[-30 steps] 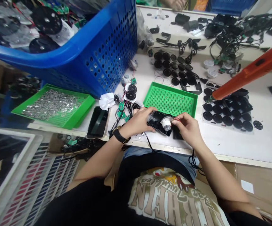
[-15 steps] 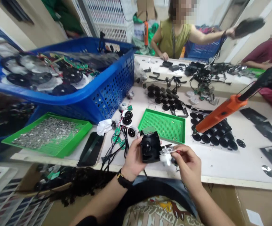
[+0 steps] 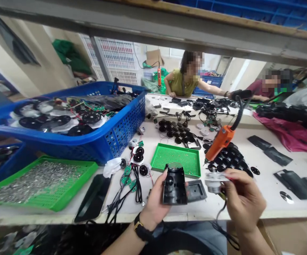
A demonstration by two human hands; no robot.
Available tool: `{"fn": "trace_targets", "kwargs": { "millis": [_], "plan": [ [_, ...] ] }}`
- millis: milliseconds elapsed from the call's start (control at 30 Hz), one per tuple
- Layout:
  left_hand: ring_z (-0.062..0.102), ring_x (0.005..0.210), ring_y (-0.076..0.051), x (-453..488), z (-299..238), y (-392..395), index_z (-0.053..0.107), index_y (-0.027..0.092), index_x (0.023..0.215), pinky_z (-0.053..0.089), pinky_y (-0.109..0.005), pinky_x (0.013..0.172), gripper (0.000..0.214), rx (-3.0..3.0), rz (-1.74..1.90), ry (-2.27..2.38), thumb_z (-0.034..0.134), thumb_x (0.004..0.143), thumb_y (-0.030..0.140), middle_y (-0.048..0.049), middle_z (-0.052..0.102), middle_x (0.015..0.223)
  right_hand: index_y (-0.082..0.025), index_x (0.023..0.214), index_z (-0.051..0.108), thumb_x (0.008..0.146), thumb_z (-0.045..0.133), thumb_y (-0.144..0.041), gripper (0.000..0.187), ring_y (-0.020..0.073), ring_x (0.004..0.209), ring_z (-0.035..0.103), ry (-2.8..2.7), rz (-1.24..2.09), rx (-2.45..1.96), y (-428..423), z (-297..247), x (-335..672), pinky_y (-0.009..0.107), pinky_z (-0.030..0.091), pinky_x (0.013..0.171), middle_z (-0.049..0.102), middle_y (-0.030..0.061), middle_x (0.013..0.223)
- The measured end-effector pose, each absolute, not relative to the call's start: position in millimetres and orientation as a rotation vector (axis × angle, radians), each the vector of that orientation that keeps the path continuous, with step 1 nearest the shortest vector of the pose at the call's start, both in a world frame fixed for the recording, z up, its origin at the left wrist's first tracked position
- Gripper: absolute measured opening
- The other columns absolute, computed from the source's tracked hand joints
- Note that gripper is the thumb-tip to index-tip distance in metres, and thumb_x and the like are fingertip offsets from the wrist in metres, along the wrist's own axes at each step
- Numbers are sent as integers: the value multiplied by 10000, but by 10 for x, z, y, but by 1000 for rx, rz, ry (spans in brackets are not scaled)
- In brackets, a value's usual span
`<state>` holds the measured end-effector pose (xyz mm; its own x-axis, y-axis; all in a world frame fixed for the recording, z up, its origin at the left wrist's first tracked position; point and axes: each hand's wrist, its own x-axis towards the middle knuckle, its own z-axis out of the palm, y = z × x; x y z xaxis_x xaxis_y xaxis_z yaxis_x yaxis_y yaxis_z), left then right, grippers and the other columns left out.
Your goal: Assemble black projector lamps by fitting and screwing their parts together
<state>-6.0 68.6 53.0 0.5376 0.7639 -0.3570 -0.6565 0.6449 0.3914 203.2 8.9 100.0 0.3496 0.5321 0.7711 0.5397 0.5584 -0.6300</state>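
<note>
left hand (image 3: 156, 200): fingers clamped on black plastic housing (image 3: 174, 186) | right hand (image 3: 245, 200): fingers pinch pale motor (image 3: 214, 183), probably plastic

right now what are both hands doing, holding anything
Left hand: closed, holding a black plastic housing.
Right hand: closed, holding a small white and silver part.

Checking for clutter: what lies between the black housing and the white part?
The head view shows a dark grey rectangular cover lying between the black housing and the white part.
</note>
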Motion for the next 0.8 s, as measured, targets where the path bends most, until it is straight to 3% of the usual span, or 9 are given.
{"fn": "trace_targets", "kwargs": {
  "millis": [167,333,800],
  "plan": [
    [781,996,-292,11,511,657,678,123,1302,588,-463,990,423,229,802,485,594,1015,421,-141,810,1059,-214,982,685,882,677,-22,217,148,837,718,-1557,-31,-1131,41,906,1988,263,639,682,726,23,874],
    [778,1010,-286,76,514,623,730,116,1197,575,-455,1014,364,156,797,473,589,1022,402,-126,816,1012,-222,1005,684,907,673,-76,176,167,831,716,-1613,32,-1221,30,833,1964,295,634,664,733,44,918],
    [700,1234,-297,162,509,565,721,165,1278,509,-412,1096,378,244,970,511,610,1008,406,-93,794,1176,-207,1012,660,906,690,-52,190,152,828,694,-1768,102,-1256,177,665,1699,281,562,716,727,35,906]
  ]
}}
